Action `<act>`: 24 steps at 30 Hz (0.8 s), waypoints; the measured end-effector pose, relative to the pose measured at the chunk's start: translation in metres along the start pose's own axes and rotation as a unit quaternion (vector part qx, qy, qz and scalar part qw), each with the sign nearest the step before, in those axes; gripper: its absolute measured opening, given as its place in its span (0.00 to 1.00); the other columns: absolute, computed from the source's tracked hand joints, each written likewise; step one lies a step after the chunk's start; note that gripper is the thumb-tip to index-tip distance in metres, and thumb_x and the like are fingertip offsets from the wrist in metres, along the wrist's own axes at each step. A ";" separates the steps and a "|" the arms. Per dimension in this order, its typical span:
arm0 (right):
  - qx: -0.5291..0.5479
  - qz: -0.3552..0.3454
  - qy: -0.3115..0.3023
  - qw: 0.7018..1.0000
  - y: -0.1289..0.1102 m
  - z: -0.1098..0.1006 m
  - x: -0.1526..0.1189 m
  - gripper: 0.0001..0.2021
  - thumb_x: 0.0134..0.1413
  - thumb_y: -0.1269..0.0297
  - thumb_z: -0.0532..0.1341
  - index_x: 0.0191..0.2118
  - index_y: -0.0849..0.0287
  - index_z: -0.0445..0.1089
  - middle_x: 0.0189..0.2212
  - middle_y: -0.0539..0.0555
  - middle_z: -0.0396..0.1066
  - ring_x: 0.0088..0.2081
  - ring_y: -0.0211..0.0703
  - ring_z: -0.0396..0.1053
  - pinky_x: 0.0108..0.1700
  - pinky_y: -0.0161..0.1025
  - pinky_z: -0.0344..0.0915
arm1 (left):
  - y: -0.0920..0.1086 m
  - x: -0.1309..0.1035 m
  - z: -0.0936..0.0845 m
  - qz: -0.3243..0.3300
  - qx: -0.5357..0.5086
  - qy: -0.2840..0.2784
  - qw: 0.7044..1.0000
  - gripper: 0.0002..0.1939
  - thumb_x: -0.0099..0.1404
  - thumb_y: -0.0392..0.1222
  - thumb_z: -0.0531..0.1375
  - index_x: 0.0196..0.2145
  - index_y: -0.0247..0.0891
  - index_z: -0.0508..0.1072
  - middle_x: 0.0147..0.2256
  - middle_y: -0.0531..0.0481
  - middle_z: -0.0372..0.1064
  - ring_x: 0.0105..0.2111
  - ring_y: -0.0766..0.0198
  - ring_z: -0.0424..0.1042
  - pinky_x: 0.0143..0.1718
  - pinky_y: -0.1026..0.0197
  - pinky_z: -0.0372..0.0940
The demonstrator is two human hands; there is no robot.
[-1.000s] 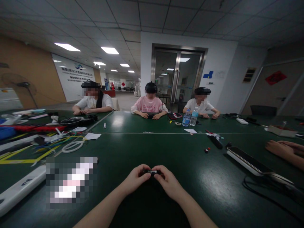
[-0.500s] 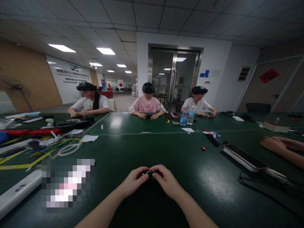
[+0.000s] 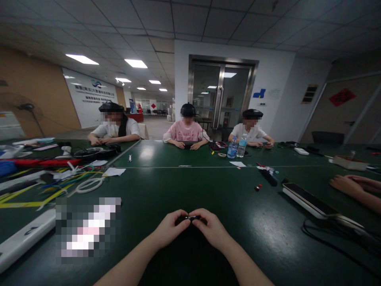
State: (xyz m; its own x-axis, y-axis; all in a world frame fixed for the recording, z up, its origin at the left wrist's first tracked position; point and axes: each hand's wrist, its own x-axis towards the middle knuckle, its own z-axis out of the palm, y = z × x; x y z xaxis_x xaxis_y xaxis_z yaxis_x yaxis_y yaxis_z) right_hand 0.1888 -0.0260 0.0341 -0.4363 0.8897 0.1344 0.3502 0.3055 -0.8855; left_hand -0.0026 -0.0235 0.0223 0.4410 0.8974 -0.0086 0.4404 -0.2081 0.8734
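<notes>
Two hands meet over the near edge of the green counter (image 3: 226, 222), and between them I hold a small dark part (image 3: 188, 218) with a bright metal tip showing at its middle. My left hand (image 3: 170, 229) pinches its left end between thumb and fingertips; my right hand (image 3: 208, 228) pinches the right end the same way, so each grip is narrow and closed on the piece. It sits just above the counter, straight ahead of me. Whether the two ends are one piece or two pressed together, I cannot tell: my fingers cover most of it. I judge the work to be mid-way, with the piece in hand and not set down. A white power strip (image 3: 306, 200) lies well apart to my right, loose coloured wires (image 3: 59, 180) to my left.
</notes>
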 end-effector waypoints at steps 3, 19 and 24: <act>-0.016 -0.010 -0.003 1.000 0.001 -0.003 0.000 0.10 0.53 0.65 0.56 0.41 0.51 0.70 0.41 0.50 0.69 0.45 0.42 0.65 0.48 0.41 0.62 | 0.002 0.000 -0.001 -0.006 0.052 0.007 0.999 0.21 0.62 0.56 0.52 0.44 0.39 0.68 0.36 0.50 0.67 0.34 0.62 0.65 0.36 0.62 0.59; -0.036 -0.008 -0.004 0.999 0.003 -0.001 0.000 0.11 0.51 0.64 0.59 0.41 0.50 0.70 0.43 0.49 0.69 0.46 0.43 0.65 0.49 0.42 0.61 | -0.001 0.000 -0.002 0.010 0.108 0.023 0.994 0.19 0.60 0.55 0.53 0.41 0.40 0.69 0.38 0.50 0.66 0.37 0.61 0.64 0.37 0.61 0.58; -0.021 -0.011 0.000 1.000 0.002 -0.002 0.000 0.09 0.52 0.64 0.57 0.40 0.51 0.70 0.43 0.49 0.68 0.46 0.43 0.65 0.49 0.42 0.61 | 0.007 -0.002 -0.004 0.005 0.070 0.001 0.998 0.20 0.61 0.55 0.52 0.45 0.40 0.68 0.40 0.49 0.67 0.39 0.59 0.65 0.40 0.60 0.58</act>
State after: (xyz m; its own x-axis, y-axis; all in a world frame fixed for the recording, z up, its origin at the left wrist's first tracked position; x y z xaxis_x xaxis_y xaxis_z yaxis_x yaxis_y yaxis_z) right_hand 0.1911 -0.0247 0.0329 -0.4449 0.8824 0.1530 0.3749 0.3386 -0.8630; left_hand -0.0039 -0.0251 0.0305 0.4439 0.8961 0.0010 0.5412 -0.2690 0.7967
